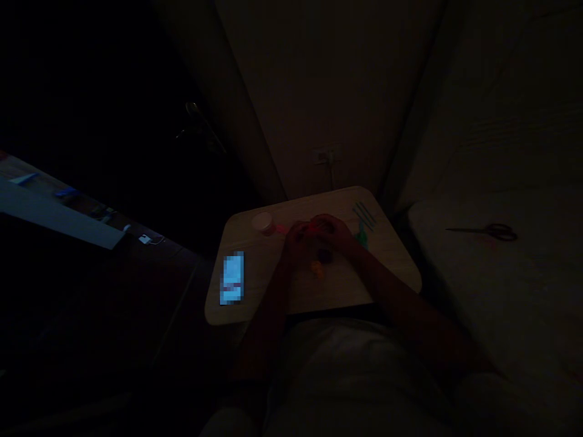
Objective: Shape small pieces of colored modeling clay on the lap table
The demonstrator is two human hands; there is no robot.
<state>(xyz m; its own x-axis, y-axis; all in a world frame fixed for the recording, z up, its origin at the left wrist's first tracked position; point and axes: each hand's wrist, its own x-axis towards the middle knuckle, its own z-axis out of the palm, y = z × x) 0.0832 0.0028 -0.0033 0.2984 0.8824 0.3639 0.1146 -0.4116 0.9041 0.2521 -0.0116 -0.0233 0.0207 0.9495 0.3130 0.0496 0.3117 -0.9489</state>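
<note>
Centrally, left hand point(298, 235) and right hand point(331, 229) curl around small reddish object point(313, 228); aperture indeterminate. Orange lump point(317, 269): six o'clock, on pale wooden table point(268, 273).

single head-worn view, facing forward and down, tabletop point(259, 273) (near mid-frame) a little way off

A pale wooden surface point(268, 291) with rounded corners carries a lit phone point(232, 278) at its left edge, a round tub point(263, 223) at the far left, thin blue-green sticks point(364, 216) at the far right, a green item point(361, 237) near them, and an orange lump point(317, 269) beside a dark piece point(325, 255).
</note>
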